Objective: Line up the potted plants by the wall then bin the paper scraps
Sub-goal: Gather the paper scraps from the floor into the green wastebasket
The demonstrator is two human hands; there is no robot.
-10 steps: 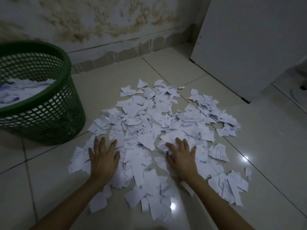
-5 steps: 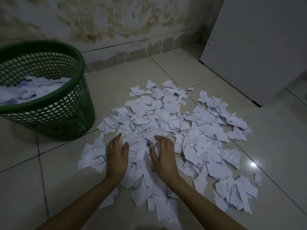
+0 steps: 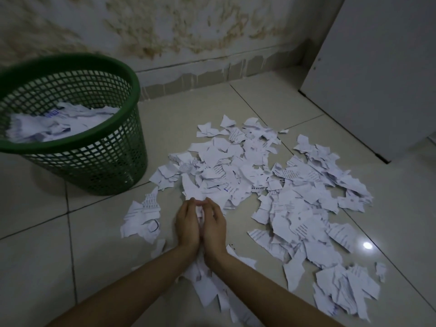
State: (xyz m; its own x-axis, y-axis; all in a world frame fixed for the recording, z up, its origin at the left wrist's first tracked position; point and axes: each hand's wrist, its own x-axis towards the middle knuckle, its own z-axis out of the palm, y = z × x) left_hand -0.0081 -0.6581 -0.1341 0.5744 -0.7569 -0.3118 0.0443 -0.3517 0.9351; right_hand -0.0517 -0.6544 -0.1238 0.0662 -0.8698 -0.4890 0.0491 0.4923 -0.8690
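Head camera looks down at two bare hands brought together on a tiled floor (image 3: 401,185), the left hand (image 3: 187,224) and the right hand (image 3: 214,226) side by side with their inner edges touching and the fingers curved inward, cupping a small bunch of paper scraps (image 3: 271,185) between the palms; a little white paper shows in the gap between them. Torn white pieces, far too many to count, spread from just ahead of the fingertips out to the right and down toward the lower right corner, with a smaller separate clump (image 3: 144,215) lying to the left of the left hand and more pieces trailing under the wrists. Most scraps carry lines of small printed text that is too blurred to read; one piece near the middle shows a short word in bold capitals, but I cannot make out the letters for certain, and a few bear blue ink marks. One green mesh bin (image 3: 99,166) stands on the floor at upper left, well apart from the hands, already holding a layer of white scraps, one with a blue mark. Behind it runs a stained wall (image 3: 188,31) with a peeling base strip, and one white panel (image 3: 377,67) stands at upper right, its lower corner near the far edge of the paper.
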